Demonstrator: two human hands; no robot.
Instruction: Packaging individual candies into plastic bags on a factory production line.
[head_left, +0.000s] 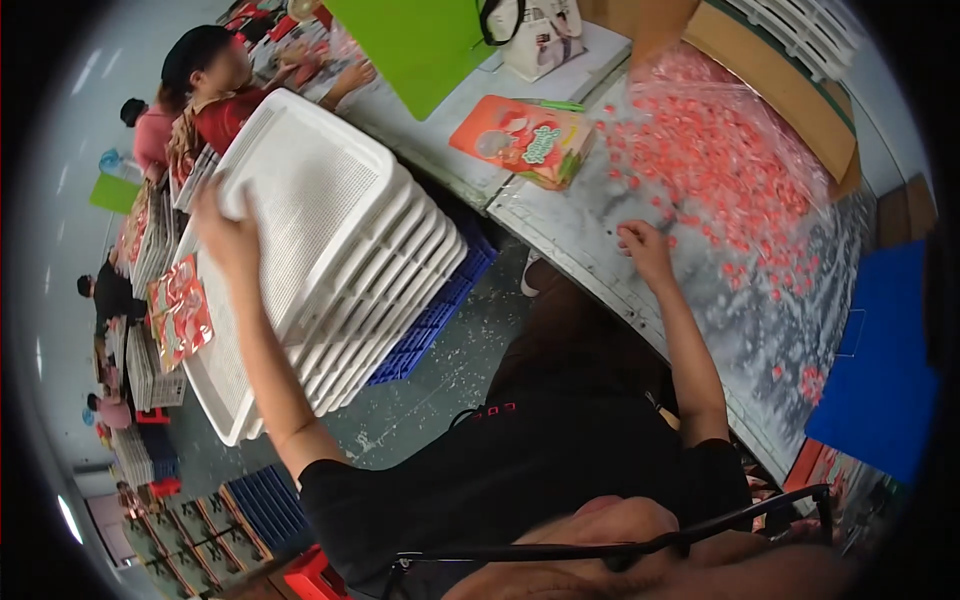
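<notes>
We reach out to both sides at once. Our left arm stretches up and outward, the left hand above the top white tray of a stack, fingers spread wide and blurred; we cannot tell whether they touch the tray. Our right arm is bent forward over the desk, the right hand low with its fingers curled narrow, just beside the loose red pieces. Whether it pinches one of them, we cannot tell.

Those pieces lie in a heap on clear plastic at the far right of the desk, with strays scattered toward our right hand. A red packet lies on the top tray, near our left forearm. A bright pouch lies flat on the desk beyond our right hand.

Cardboard borders the heap's far side, and a blue sheet covers the right edge. The tray stack, above a blue crate, stands between us and a co-worker in red. Black glasses cross our lower view.
</notes>
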